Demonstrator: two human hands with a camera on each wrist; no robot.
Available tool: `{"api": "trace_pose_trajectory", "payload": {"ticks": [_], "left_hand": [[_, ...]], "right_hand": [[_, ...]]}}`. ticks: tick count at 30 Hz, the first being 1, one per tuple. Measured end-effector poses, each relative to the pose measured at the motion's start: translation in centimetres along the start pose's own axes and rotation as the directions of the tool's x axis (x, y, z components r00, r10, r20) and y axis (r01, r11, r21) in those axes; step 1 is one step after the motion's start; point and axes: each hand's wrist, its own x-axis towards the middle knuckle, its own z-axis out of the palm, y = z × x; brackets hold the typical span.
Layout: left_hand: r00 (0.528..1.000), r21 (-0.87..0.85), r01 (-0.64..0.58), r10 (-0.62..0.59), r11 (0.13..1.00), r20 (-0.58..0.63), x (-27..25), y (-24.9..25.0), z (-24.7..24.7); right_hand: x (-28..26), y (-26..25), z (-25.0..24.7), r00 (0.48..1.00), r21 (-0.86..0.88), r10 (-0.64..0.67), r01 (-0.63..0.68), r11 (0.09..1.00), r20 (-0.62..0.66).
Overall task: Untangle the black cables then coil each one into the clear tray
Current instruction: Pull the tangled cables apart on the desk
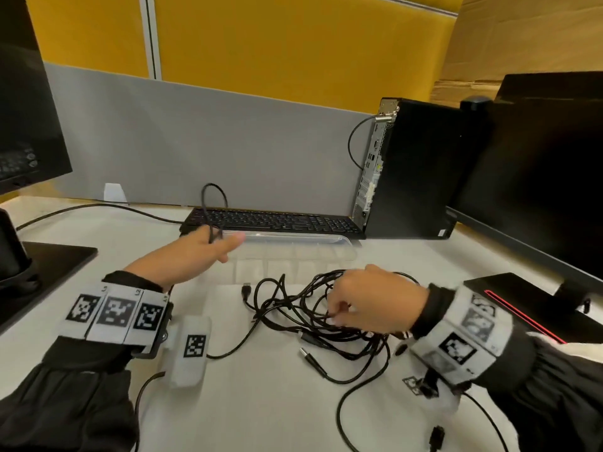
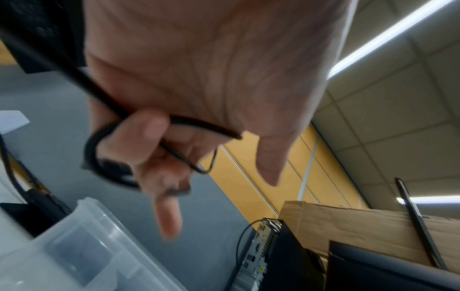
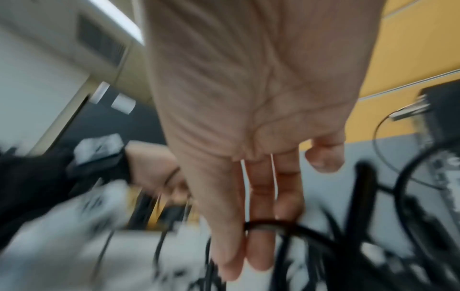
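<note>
Black cables (image 1: 313, 314) lie on a white table (image 1: 261, 402). The tray (image 1: 293, 252) is clear. The keyboard (image 1: 274, 220) is black, the wall panels (image 1: 293, 40) yellow, the divider (image 1: 195, 141) grey. The wristbands (image 1: 114, 314) carry black-and-white square codes.

Left hand (image 1: 199, 252) raised, fingers curled, thumb extended. Right hand (image 1: 375, 300) lowered palm-down, fingers (image 3: 259, 196) extended downward.

A white tabletop (image 1: 280, 402) carries a tangled heap of black cables (image 1: 313, 318) near its front. Behind the heap lies a clear plastic tray (image 1: 293, 252), then a black keyboard (image 1: 277, 220). A black upright computer tower (image 1: 414, 171) stands at the right, with black monitor bases (image 1: 49, 265) at either side.
</note>
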Motion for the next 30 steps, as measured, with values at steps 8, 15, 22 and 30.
{"api": "trace_pose_trajectory", "payload": {"ticks": [8,15,22,30], "left_hand": [[0.945,0.227,-0.265,0.299,0.937,-0.134,-0.4,0.4,0.7],[0.787,-0.014,-0.616,0.616,0.787,-0.012,-1.1,2.7,4.5],[0.883,-0.037,-0.47,0.47,0.882,-0.01,1.0,0.6,3.0],[0.89,-0.022,-0.448,0.444,0.894,-0.1,0.9,0.7,3.3]], "right_hand": [[-1.4,2.9,-4.8,0.888,0.404,0.137,0.059,0.913,-0.438],[0.3,1.4,-4.9,0.814,0.531,0.13,0.239,0.813,-0.566],[0.4,3.6,-4.2,0.482,0.803,0.672,0.514,0.303,-0.562],[2.9,-0.4,-2.9,0.682,-0.207,0.012,-0.239,0.949,-0.731]]}}
